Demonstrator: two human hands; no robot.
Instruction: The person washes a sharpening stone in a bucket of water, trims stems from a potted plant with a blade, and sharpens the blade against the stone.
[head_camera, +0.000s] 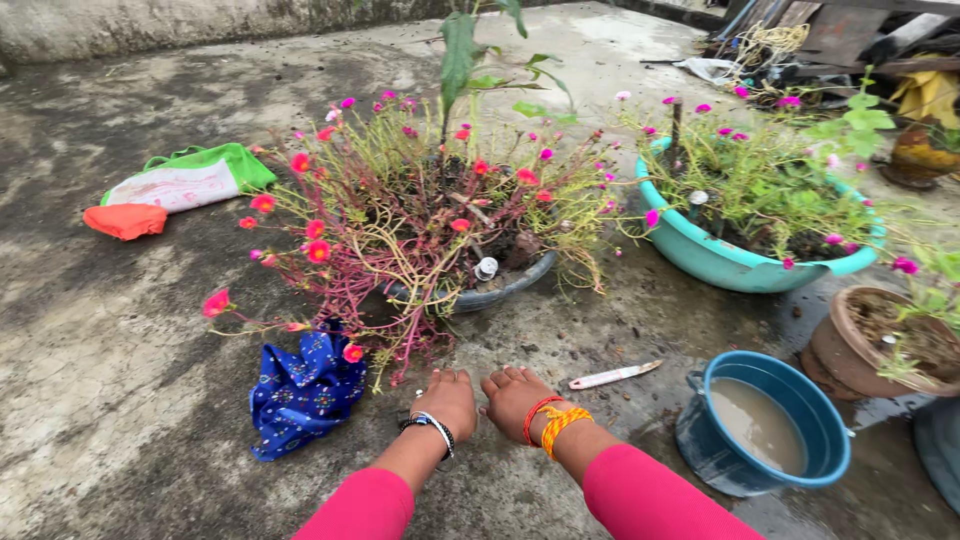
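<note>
Concrete floor (120, 330): wide bare stretch on the left and far side, wet patches on the right; wall base runs along the far edge; right side crowded with pots, little free room there.

Dark shallow pot (500, 290) in the middle, packed with trailing stems and pink-red flowers spilling over its rim on all sides; a small silver cap sits on its soil. Teal basin (720, 262) to its right, filled with soil and smaller magenta-flowered plants. Blue bucket (790, 470) near right, holding murky water. Brown clay pot (835, 350) behind the bucket, with soil and a small green plant.

Green and white bag (190, 180) with an orange cloth (125, 220) far left; blue patterned cloth (300, 395) crumpled just left of the hands, under the overhanging stems; small knife (612, 376) on the floor between hands and bucket.

Left hand (447, 400) and right hand (515, 398) side by side, palms down on the floor, just in front of the dark pot; fingers spread flat, gripping nothing; overhanging stems right above the fingertips.
</note>
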